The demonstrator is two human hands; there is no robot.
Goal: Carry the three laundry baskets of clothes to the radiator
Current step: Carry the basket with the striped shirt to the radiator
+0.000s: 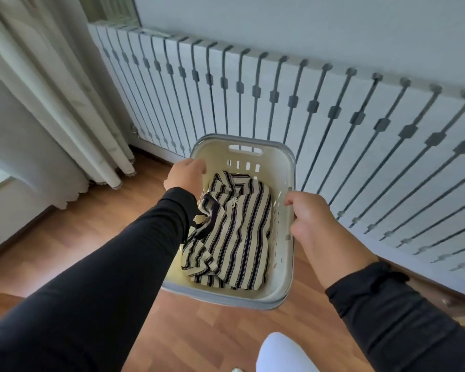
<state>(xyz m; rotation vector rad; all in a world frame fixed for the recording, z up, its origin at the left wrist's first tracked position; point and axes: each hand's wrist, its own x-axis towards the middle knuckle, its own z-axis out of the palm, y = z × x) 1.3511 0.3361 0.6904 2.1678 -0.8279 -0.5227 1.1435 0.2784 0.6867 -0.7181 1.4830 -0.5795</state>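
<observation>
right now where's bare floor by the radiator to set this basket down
Bare wood floor lies left of the basket, between the curtain hem and the radiator foot. It is tighter on the right, where the basket's side runs close along the radiator.

The floor is warm brown wood laminate, its planks running from the near left toward the far right. At the far left the scalloped hems of pale curtains hang down to it, whether touching or just clear of the boards cannot be told. Along the far and right edge it meets the wall under a long white radiator. A cream laundry basket sits over the boards near the radiator; whether its base rests on them is hidden.
</observation>
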